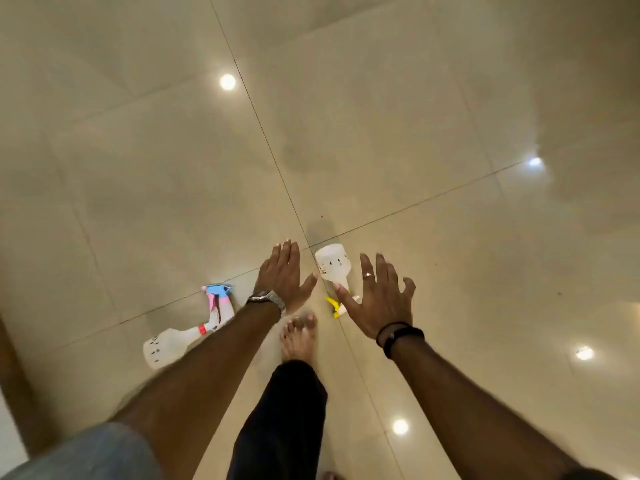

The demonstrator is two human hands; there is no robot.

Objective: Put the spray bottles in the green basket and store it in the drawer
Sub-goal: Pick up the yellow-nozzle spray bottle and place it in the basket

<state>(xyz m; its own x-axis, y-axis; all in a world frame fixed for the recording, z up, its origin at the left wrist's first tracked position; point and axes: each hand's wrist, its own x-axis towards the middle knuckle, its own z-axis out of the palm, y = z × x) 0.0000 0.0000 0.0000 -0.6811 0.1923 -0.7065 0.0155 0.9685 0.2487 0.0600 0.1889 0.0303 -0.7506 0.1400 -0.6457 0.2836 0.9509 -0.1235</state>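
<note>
Spray bottles lie on the floor: yellow-triggered one (pixel 333 268) apparently just beyond my spread, empty right hand (pixel 381 299), so I'd grip its body.

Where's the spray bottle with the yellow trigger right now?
Lying on the tiled floor, the yellow-trigger bottle sits between the left hand and right hand.

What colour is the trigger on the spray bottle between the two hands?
Yellow, on the white spray bottle; its trigger shows in the head view.
</note>
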